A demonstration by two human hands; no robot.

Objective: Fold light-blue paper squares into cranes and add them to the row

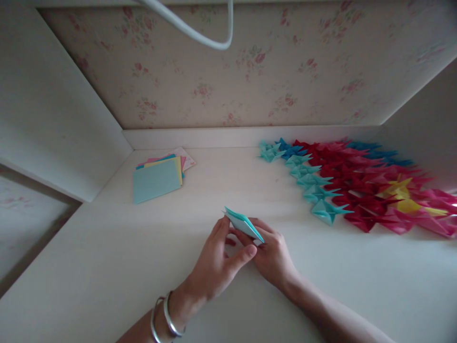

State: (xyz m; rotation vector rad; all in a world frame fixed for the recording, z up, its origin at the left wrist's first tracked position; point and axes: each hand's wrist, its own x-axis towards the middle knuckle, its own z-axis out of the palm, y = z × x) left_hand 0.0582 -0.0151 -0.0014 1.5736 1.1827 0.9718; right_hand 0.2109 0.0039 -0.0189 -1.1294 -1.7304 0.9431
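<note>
A partly folded piece of turquoise origami paper [244,224] is held up between my two hands, just above the white desk. It is a narrow layered shape with pointed ends, tilted down to the right. My left hand [217,259] pinches its left end with the fingertips, the thumb stretched across toward the right hand. My right hand [274,250] grips it from below and the right; several of its fingers are hidden behind the paper. Two silver bangles [167,317] sit on my left wrist.
Loose paper sheets [157,181] in several colours lie stacked at the back left. Rows of folded paper cranes [364,186], turquoise, blue, red, pink and yellow, cover the right side of the desk [107,267]. A white cable [200,38] hangs before the floral wall.
</note>
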